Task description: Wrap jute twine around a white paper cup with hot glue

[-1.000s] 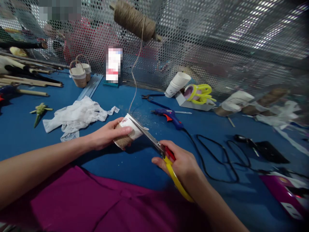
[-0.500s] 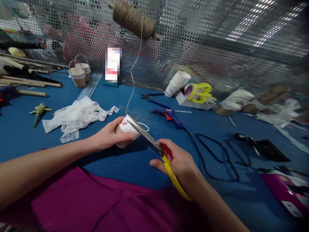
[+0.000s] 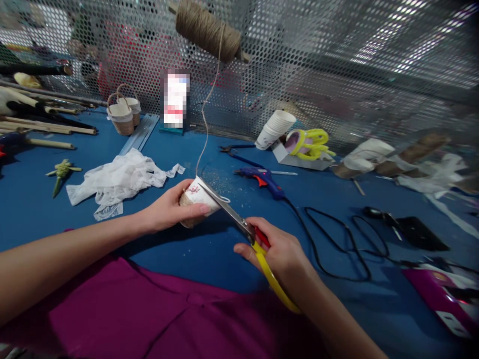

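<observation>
A person's left hand (image 3: 170,209) is closed around a white paper cup (image 3: 196,195) lying on its side just above the table, its base end partly wrapped in brown twine. The right hand (image 3: 279,252) is closed through the yellow and red handles of a pair of scissors (image 3: 239,222), whose blades look nearly shut and rest against the cup's rim. A strand of jute twine (image 3: 205,124) runs from the cup up to a spool (image 3: 207,30) hung overhead. The left thumb lies just beside the blades, so a slip on the thin, curved paper could nick it. The cup could also crush under the grip, or the blades could bite into the rim rather than the strand. The surface is a blue table (image 3: 209,254), dusted with fine fibre specks. On it are a blue glue gun (image 3: 262,178) with a looping black cord (image 3: 337,239), a stack of paper cups (image 3: 275,128), crumpled white lace (image 3: 119,179), small twine-wrapped baskets (image 3: 121,115) and bamboo sticks (image 3: 48,128). A perforated metal screen (image 3: 337,75) backs the bench, with blurred shapes behind it.
</observation>
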The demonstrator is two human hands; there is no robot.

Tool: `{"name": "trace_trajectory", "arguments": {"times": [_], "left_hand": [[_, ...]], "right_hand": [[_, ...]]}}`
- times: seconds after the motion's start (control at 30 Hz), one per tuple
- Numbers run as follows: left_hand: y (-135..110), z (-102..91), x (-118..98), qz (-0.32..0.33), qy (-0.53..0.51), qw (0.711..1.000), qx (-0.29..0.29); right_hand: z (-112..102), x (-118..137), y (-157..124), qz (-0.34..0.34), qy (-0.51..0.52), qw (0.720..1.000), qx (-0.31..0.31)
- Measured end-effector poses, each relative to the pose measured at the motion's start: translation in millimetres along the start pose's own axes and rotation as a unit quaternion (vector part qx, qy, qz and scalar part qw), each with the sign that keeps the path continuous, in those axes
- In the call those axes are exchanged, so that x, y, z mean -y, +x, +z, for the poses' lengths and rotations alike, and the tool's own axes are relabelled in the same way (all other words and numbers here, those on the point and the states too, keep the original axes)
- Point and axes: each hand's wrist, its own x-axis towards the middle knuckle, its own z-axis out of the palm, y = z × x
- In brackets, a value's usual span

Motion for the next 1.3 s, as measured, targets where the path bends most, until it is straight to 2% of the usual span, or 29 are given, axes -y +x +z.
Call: {"name": "trace_trajectory", "arguments": {"times": [0.2,0.37,1.07,1.17,1.3], "left_hand": [[1.7,-0.8,-0.1,0.031,0.048,0.998,-0.022],[-0.6,3.5,-0.8,0.034,0.087,0.996,-0.001],[-0.8,1.0,-2.2,0.037,0.088,0.995,-0.014],[-0.4,-2.7,-4.5,0.035,0.049,0.998,0.0],[0.1,-4.6,-3.2,-0.018,-0.043,0.998,0.052]], "right_hand": [[0.0,-1.6,1.4,0.022,0.001,1.0,0.018],[2.3,-3.8,1.6,0.016,0.01,0.999,0.026],[-1.3,4.3,0.6,0.018,-0.001,1.0,0.005],[-2.4,4.4,0.7,0.016,0.0,1.0,0.0],[-2.4,2.2,1.4,0.006,0.004,1.0,0.01]]}}
